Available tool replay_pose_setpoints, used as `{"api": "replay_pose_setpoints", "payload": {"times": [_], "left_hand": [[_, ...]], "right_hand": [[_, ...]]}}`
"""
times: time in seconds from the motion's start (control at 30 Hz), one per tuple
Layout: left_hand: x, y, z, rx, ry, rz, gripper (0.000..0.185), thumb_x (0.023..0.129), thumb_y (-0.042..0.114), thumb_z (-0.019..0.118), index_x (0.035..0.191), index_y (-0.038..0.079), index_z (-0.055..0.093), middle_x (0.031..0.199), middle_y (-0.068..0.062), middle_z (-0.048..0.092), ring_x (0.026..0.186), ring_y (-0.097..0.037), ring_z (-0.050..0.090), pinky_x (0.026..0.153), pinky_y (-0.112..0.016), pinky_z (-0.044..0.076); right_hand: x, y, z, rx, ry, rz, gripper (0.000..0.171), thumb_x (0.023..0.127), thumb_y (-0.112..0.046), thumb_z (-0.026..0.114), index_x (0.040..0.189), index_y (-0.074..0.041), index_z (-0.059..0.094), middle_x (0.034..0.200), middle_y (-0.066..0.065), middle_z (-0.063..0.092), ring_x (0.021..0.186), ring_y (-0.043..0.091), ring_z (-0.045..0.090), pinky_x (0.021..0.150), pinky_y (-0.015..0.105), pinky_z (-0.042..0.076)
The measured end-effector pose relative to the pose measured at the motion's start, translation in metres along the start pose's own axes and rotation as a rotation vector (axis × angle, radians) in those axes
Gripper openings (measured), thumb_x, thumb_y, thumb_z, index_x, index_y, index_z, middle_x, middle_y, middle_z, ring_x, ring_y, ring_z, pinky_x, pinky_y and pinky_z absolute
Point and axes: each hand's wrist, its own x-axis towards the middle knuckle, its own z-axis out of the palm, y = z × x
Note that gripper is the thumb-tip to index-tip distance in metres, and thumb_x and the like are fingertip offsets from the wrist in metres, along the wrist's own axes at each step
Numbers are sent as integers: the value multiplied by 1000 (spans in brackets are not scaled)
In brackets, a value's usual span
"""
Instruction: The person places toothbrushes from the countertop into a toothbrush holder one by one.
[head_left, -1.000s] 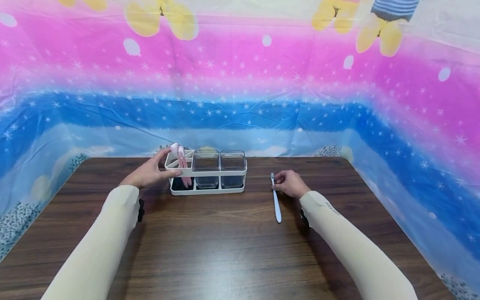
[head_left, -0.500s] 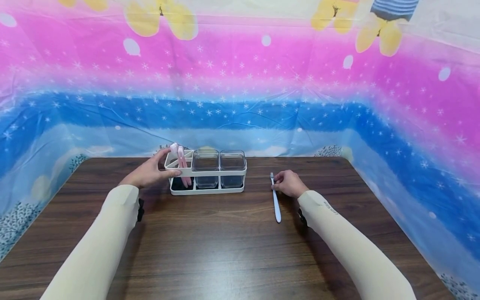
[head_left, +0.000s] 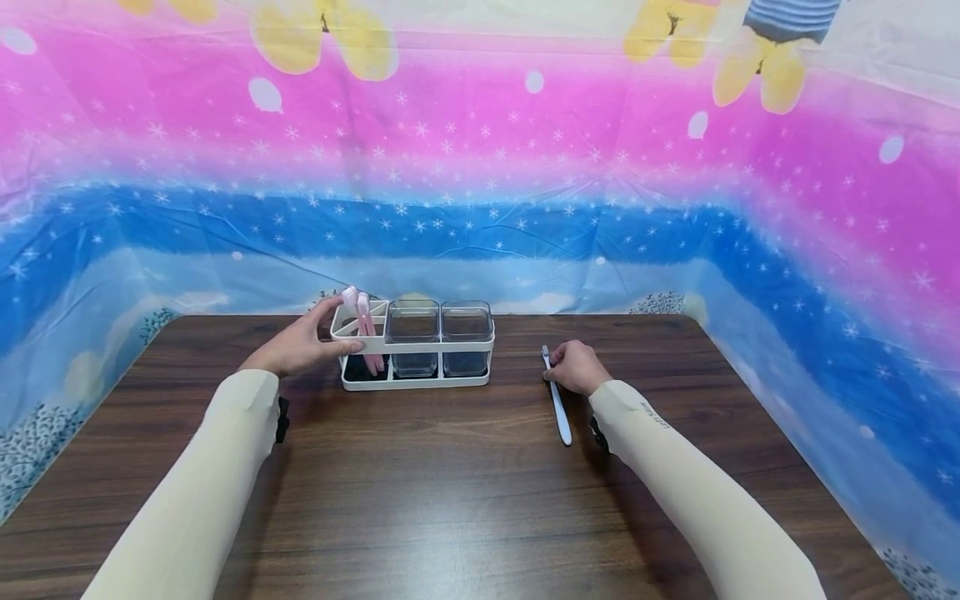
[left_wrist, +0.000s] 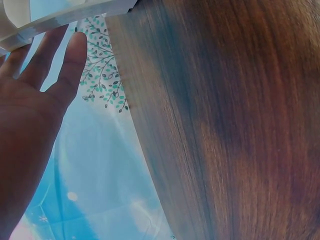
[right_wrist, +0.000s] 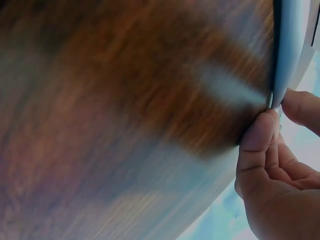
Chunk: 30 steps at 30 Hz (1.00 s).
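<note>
At the left end of a white toothbrush holder (head_left: 416, 384), my left hand (head_left: 303, 343) holds the frame, thumb across the front bar and fingers behind. In the left wrist view the fingers of the left hand (left_wrist: 45, 80) reach up to the white holder (left_wrist: 70, 19). Two pink toothbrushes (head_left: 367, 325) stand tilted in its left compartment. To the right, my right hand (head_left: 580, 367) pinches a pale blue-white toothbrush (head_left: 560, 412) near its head. In the right wrist view, thumb and fingertips of the right hand (right_wrist: 272, 170) meet at the toothbrush (right_wrist: 292, 45).
Two clear cups (head_left: 413, 321) sit in the holder's middle and right compartments. Everything rests on a dark wood table (head_left: 420, 492). A pink and blue patterned cloth (head_left: 480, 225) hangs behind and around the table.
The toothbrush's handle end has swung slightly to the right, and the right wrist has shifted a little left. The left hand and the holder have stayed in place.
</note>
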Motion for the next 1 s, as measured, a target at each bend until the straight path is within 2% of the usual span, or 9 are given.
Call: {"api": "replay_pose_setpoints", "payload": {"times": [0.13, 0.27, 0.5, 0.6, 0.7, 0.83, 1.0], "left_hand": [[0, 2, 0, -2, -2, 3, 107, 77, 65, 64, 153, 17, 6, 147, -29, 23, 128, -47, 32, 97, -66, 28], [0, 2, 0, -4, 2, 3, 106, 78, 64, 64, 153, 17, 6, 148, -29, 23, 129, -47, 32, 97, -65, 28], [-1, 3, 0, -19, 6, -6, 106, 77, 63, 65, 153, 17, 6, 147, -28, 24, 129, -47, 32, 98, -65, 28], [-2, 4, 1, -20, 9, -5, 105, 78, 61, 66, 153, 17, 6, 147, -28, 25, 128, -47, 33, 97, -65, 29], [-2, 5, 1, -16, 8, -8, 105, 79, 61, 65, 153, 17, 6, 146, -29, 26, 127, -47, 34, 97, -65, 29], [-2, 5, 2, -12, 7, -15, 105, 78, 63, 65, 153, 18, 6, 146, -29, 26, 127, -48, 34, 96, -66, 30], [-2, 4, 2, -15, 7, -26, 108, 76, 65, 65, 153, 18, 5, 143, -30, 30, 125, -47, 36, 95, -66, 31]], "right_hand": [[-2, -3, 0, -27, 17, 12, 15, 84, -15, 72, 80, -3, 63, 79, 7, 59, 68, 18, 54, 58, 31, 44], [-4, -7, 0, -43, 16, 22, 30, 86, -14, 69, 62, -8, 53, 59, 1, 47, 55, 16, 46, 51, 29, 39], [-5, -9, -2, -30, 24, 58, 38, 88, -15, 65, 55, -12, 48, 51, -1, 41, 50, 15, 42, 49, 29, 36], [-7, -9, -5, -4, 50, 69, 35, 89, -17, 65, 56, -11, 52, 53, 0, 46, 51, 16, 46, 50, 30, 39], [-9, -9, -12, 38, 97, 66, 25, 88, -17, 65, 65, -7, 61, 64, 3, 57, 59, 18, 53, 54, 31, 43], [-13, -13, -22, 105, 163, 20, 14, 88, -16, 64, 86, -2, 68, 85, 10, 65, 72, 21, 60, 63, 34, 49], [-17, -21, -29, 165, 213, -71, 12, 89, -14, 62, 92, -3, 65, 89, 10, 64, 76, 22, 61, 66, 35, 51]]}}
